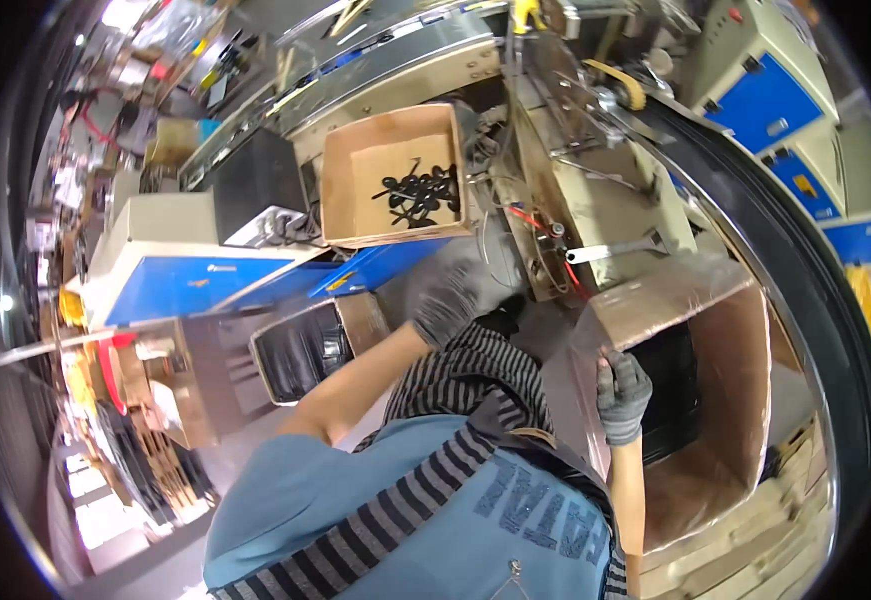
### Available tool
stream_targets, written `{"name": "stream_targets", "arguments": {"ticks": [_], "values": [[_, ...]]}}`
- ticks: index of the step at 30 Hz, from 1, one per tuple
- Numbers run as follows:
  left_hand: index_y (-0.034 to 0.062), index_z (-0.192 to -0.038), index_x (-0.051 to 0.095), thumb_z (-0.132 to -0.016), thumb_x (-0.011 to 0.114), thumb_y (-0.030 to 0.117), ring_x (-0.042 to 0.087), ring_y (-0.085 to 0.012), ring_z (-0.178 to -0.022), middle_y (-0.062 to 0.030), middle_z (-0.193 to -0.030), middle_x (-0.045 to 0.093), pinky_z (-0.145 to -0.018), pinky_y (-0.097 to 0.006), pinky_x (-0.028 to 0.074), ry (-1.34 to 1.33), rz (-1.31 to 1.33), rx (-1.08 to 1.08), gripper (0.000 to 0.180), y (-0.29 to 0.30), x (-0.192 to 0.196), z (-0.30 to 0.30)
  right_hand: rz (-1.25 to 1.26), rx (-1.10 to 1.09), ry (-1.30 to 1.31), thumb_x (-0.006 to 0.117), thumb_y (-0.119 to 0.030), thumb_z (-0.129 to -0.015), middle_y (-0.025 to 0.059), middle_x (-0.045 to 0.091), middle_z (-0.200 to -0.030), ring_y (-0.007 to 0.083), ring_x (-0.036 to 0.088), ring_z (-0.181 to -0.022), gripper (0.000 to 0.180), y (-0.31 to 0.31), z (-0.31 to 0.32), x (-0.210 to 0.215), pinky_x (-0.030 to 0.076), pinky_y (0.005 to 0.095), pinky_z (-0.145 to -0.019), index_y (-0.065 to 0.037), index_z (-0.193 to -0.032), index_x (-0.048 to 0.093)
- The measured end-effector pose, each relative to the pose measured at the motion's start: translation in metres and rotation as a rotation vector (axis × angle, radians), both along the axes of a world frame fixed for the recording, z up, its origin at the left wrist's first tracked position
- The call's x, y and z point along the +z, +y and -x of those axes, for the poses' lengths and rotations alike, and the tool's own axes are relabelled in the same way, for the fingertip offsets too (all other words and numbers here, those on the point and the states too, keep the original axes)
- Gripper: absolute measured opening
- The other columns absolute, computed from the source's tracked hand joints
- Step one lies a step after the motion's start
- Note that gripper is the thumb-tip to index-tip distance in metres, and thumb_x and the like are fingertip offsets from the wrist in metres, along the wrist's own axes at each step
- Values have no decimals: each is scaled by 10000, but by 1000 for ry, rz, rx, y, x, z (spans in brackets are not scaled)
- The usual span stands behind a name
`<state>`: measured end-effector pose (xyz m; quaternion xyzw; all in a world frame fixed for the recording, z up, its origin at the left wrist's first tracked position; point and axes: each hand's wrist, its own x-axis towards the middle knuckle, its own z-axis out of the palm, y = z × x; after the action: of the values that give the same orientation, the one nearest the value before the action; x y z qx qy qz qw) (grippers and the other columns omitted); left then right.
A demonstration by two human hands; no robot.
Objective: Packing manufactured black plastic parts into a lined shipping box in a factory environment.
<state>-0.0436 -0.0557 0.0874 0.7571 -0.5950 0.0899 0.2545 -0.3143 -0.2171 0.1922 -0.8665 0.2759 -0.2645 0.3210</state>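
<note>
My left hand (445, 304), in a grey glove, is in front of the blue cabinet doors, below the shallow cardboard box (375, 180). It is smeared by motion, so its fingers do not show clearly. Several black parts with thin stems and round ends (420, 195) lie in that box, toward its right side. My right hand (623, 397), also gloved, is at the left edge of a large cardboard box (720, 440) with a clear plastic liner. Its fingers are curled; what they hold, if anything, is hidden. Something black (663, 390) lies inside this large box.
A wrench (615, 249) lies on the machine bed (610, 205) ahead right. A smaller carton with a black liner (300, 350) stands at the lower left. Blue-doored cabinets (195, 287) are at left, and a dark curved rail (795, 250) runs along the right.
</note>
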Motion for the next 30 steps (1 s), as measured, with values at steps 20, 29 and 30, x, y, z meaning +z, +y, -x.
{"name": "stream_targets", "arguments": {"ticks": [20,29,30], "values": [[98,-919,649,-676,651,107,617,-346,-874,-150,-909,650,-731,-420,498,414,-716,864,243,-2,-127,-294,303,606,1075,428,-124,-838,210,587,-1074,371,510,-1108,353,51,-446,-183,343,478,-996,-14,-1146,561],[125,-869,631,-759,584,149,628,-348,-780,-168,-836,648,-655,-422,499,748,-649,1109,123,2,-142,-292,351,547,896,459,-178,-885,61,545,-1213,184,561,-1079,272,30,-456,-157,485,370,-786,-173,-1115,605],[114,-836,623,-766,586,147,621,-349,-755,-169,-810,639,-639,-423,497,745,-545,1128,86,8,-132,-291,315,682,1189,462,-232,-892,105,546,-1201,234,593,-1004,257,23,-467,-133,493,384,-764,-160,-1089,611]]}}
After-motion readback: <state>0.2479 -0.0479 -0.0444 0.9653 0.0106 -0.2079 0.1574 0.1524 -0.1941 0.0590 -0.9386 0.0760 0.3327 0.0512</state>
